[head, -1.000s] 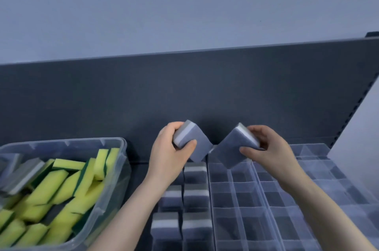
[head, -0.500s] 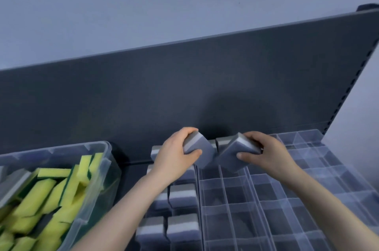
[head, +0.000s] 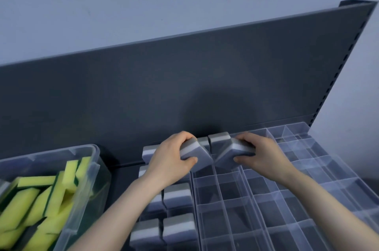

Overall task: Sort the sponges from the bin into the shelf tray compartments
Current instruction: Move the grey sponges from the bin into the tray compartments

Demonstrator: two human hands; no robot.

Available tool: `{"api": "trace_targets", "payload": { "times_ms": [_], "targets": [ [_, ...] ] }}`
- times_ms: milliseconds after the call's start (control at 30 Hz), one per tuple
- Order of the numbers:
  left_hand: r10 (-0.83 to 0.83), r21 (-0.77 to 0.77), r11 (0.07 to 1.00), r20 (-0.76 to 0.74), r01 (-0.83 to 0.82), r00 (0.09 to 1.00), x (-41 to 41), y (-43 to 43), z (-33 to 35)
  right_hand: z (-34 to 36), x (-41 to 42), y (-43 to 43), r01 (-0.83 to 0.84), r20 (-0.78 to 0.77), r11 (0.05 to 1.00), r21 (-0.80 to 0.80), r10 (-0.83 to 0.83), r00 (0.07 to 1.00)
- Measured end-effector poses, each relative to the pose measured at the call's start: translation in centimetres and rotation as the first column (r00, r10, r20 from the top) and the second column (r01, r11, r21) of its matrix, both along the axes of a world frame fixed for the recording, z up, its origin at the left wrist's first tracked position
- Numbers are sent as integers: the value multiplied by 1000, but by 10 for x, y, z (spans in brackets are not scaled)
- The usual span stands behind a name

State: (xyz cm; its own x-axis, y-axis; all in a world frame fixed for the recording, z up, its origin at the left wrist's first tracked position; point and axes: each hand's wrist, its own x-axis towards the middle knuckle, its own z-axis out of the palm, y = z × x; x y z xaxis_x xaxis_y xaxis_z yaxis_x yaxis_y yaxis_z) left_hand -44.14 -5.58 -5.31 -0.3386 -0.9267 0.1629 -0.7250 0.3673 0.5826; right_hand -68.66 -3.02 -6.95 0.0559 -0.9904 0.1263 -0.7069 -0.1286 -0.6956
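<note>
Sponges, two grey foam blocks each with a white layer, are both in hand. The left hand [head: 170,158] wraps thumb and fingers round the left sponge [head: 196,153], and the right hand [head: 264,156] grasps the right sponge [head: 231,152] the same way. Both hang tilted, lower corners close together, over the rear row of the clear plastic compartment tray [head: 266,199], with a seated grey sponge [head: 218,140] at twelve o'clock of them. The clear plastic bin [head: 90,160] of yellow-and-green sponges [head: 51,195] lies at eight o'clock of the hands. I judge them light, soft and springy (overpressed, they might bulge against the dividers) and hardly slippery. They are probably best held across opposite sides, thumb facing fingers.
</note>
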Motion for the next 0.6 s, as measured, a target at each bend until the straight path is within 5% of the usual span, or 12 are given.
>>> {"api": "trace_targets", "payload": {
  "times_ms": [600],
  "targets": [
    [-148,113,986,233,124,961,-18,-9,-12,4,12,-12,-122,-273,990,67,136,952]
  ]
}}
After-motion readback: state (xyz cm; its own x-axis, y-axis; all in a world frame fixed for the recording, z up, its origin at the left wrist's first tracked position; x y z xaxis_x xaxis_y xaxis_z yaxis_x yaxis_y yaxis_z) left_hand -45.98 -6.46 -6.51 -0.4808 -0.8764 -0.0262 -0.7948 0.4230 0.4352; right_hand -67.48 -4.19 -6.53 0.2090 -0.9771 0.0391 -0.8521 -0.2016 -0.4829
